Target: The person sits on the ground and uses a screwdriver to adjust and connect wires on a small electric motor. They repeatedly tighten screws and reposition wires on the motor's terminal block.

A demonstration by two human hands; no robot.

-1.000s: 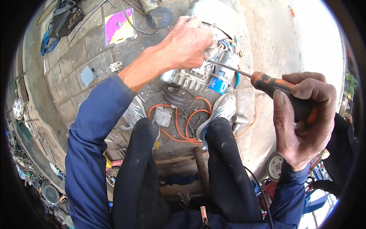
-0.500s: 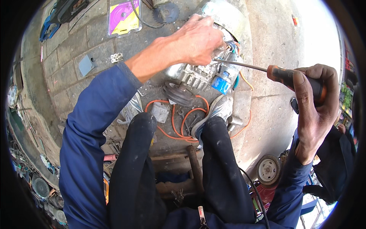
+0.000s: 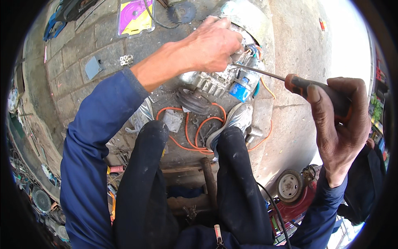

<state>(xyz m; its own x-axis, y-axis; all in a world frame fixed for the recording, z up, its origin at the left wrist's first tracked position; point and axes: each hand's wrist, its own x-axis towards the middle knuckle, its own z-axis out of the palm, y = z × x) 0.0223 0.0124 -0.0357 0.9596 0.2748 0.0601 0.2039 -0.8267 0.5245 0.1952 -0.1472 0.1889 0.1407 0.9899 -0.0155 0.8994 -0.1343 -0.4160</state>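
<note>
My right hand grips a screwdriver by its black and orange handle, thumb along the near side. Its long steel shaft slants left, and the tip meets a dirty electric motor just beside the fingers of my left hand. That left hand is closed, fingers bent down over the motor's upper part; whatever they pinch is hidden beneath them. A capacitor with a blue label lies along the motor's right side, near loose coloured wires. A grooved pulley sticks out toward my feet.
An orange cable loops between my shoes near some wrenches. A saw blade, a packaged disc, a grey plate and a white terminal block lie on the paving. A wheeled red machine stands at right.
My right thumb and fingers have shifted around the screwdriver handle, which has dipped slightly toward me and to the left. My left hand stays at the same spot on the motor.
</note>
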